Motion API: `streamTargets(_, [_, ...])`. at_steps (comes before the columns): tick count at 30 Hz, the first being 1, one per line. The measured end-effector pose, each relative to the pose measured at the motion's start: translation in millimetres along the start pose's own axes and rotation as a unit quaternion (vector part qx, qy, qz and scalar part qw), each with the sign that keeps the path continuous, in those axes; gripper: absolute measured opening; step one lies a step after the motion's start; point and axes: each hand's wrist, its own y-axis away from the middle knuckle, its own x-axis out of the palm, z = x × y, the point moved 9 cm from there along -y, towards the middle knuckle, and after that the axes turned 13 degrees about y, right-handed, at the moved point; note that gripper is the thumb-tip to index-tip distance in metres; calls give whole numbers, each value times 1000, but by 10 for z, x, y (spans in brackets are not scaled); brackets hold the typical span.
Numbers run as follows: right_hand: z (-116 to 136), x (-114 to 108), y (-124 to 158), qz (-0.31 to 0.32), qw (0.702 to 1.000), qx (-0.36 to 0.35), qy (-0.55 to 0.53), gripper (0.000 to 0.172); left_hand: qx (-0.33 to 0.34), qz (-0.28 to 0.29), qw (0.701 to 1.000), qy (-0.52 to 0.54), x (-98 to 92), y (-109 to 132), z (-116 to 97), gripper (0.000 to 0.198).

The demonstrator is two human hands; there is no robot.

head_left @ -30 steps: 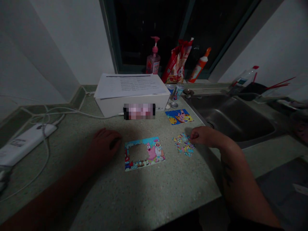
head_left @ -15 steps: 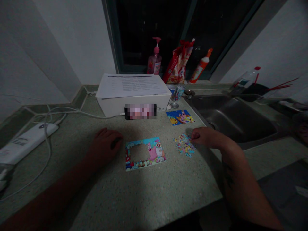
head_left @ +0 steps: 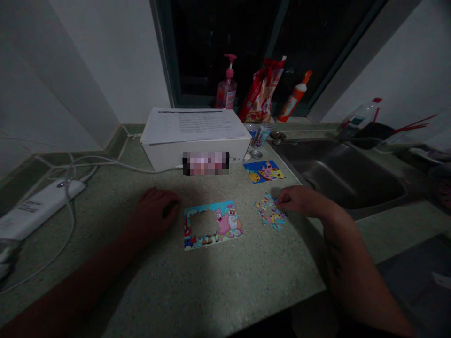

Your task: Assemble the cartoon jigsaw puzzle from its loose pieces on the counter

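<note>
A colourful cartoon puzzle frame (head_left: 212, 224) lies flat on the speckled counter (head_left: 197, 281), its upper left part unfilled. My left hand (head_left: 153, 213) rests palm down just left of the frame, fingers loosely curled, holding nothing. A small heap of loose puzzle pieces (head_left: 269, 212) lies to the right of the frame. My right hand (head_left: 299, 199) sits at the heap's right edge, fingertips pinched together on the pieces; what they hold is too small to name. A small cartoon picture card (head_left: 264, 171) lies behind the heap.
A white box (head_left: 195, 148) topped with printed sheets stands behind the puzzle. A steel sink (head_left: 343, 173) lies to the right. A pink pump bottle (head_left: 226, 87), a red bag (head_left: 261, 96) and an orange-capped bottle (head_left: 294, 97) stand at the window. A white power strip (head_left: 38, 206) with cables lies left.
My right hand's fingertips have shifted slightly over the heap of pieces. My left hand has stayed put.
</note>
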Motion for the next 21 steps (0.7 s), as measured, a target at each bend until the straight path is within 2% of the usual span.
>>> streamTargets(15, [96,-38,10,-6,999,-18,-37,18,-26,9,1000,-10,-11,-24,6,26])
streamTargets(21, [56,18,3,2,998,-19,-54,16,-17,8,1000,-2,-22,-19,-11,23])
